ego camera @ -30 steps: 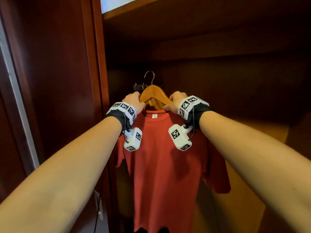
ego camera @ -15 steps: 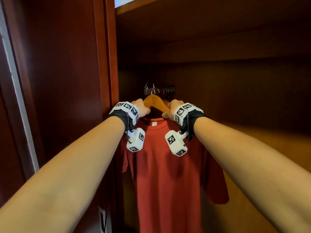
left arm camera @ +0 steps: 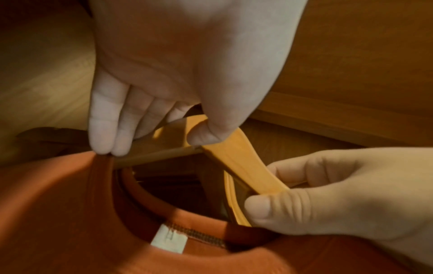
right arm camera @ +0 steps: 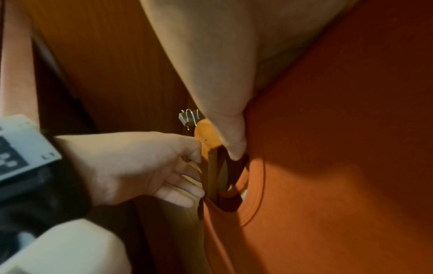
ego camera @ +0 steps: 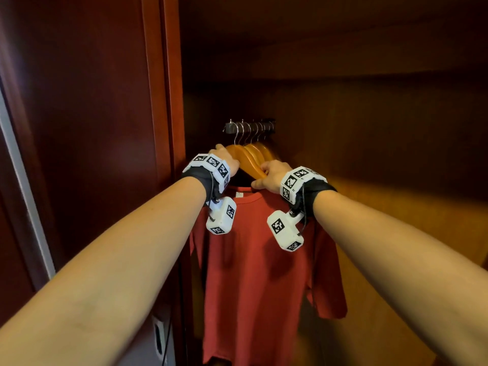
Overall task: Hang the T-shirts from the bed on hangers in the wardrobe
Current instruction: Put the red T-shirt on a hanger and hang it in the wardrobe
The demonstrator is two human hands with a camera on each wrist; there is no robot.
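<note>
A red T-shirt [ego camera: 253, 273] hangs on a wooden hanger [ego camera: 247, 161] inside the wardrobe. Its metal hook sits among several other hooks on the short dark rail [ego camera: 250, 126]. My left hand [ego camera: 227, 162] pinches the hanger's left shoulder, thumb in front and fingers behind, just above the collar [left arm camera: 100, 176]. My right hand [ego camera: 264, 178] grips the right arm of the hanger [left arm camera: 239, 163] with curled fingers. In the right wrist view, my right hand [right arm camera: 234, 144] has its thumb against the hanger [right arm camera: 206, 137] beside the T-shirt [right arm camera: 339, 166].
Several bare wooden hangers [ego camera: 261, 150] hang behind the held one on the same rail. The dark red wardrobe door [ego camera: 87, 128] stands open on the left, its frame close to my left wrist. A wooden side panel [ego camera: 396, 207] lies to the right.
Both hands have carried the hanger and T-shirt deeper into the wardrobe. Its hook, free in the air a second ago, is now at the rail among the other hooks.
</note>
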